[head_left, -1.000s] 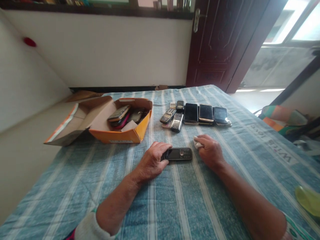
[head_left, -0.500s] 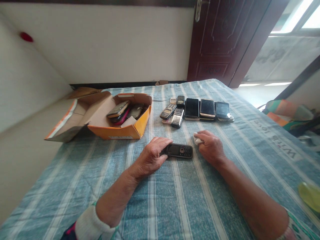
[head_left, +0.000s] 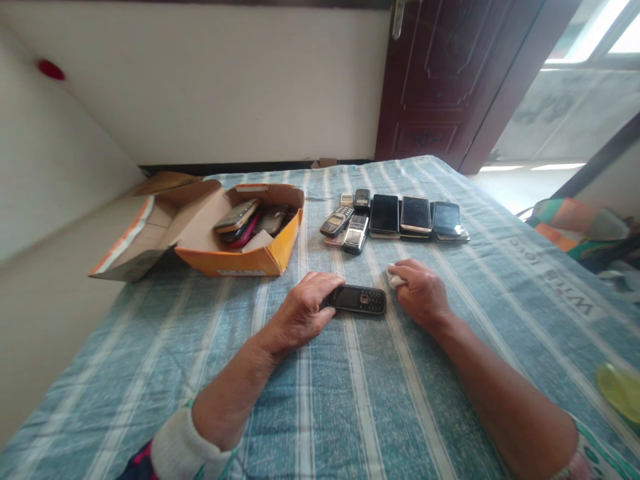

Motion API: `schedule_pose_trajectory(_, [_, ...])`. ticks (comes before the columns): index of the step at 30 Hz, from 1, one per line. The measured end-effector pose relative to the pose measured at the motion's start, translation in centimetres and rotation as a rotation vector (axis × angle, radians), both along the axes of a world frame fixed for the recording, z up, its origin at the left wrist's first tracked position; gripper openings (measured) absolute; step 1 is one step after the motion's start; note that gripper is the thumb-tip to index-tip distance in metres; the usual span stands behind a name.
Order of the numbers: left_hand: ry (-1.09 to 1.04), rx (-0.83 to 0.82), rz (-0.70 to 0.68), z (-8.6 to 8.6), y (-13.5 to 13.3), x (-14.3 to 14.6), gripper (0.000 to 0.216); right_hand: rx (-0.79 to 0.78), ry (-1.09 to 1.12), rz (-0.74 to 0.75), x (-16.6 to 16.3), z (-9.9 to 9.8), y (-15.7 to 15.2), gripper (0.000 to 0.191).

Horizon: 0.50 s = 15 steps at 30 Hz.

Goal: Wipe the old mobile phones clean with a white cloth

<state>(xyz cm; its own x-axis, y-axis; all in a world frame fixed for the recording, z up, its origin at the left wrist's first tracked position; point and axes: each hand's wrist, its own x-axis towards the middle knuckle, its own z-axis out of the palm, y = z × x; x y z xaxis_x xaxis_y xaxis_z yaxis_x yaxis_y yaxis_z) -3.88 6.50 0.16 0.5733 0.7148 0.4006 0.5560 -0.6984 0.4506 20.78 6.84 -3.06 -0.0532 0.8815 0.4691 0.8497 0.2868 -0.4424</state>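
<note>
A dark keypad phone (head_left: 361,299) lies flat on the blue striped cloth (head_left: 350,400). My left hand (head_left: 305,310) grips its left end, fingers curled round it. Just right of the phone rests my right hand (head_left: 420,293), closed on a small white cloth (head_left: 395,277) that peeks out by the thumb. Beyond my hands a row of phones (head_left: 395,217) lies side by side: small keypad ones at the left, three dark smartphones at the right.
An open orange cardboard box (head_left: 240,257) with several more phones inside sits at the back left, its lid folded out to the left. A dark red door (head_left: 440,73) stands behind. A green object (head_left: 620,390) lies at the right edge.
The hands and the phone have stayed almost still on the cloth. The view has shifted slightly downward.
</note>
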Motion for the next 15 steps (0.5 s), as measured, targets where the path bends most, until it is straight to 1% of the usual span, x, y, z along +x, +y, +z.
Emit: schedule_pose_trajectory(15, [-0.005, 0.008, 0.003, -0.51, 0.11, -0.28, 0.047, 0.016, 0.0, 0.01, 0.0, -0.15, 0.04, 0.031])
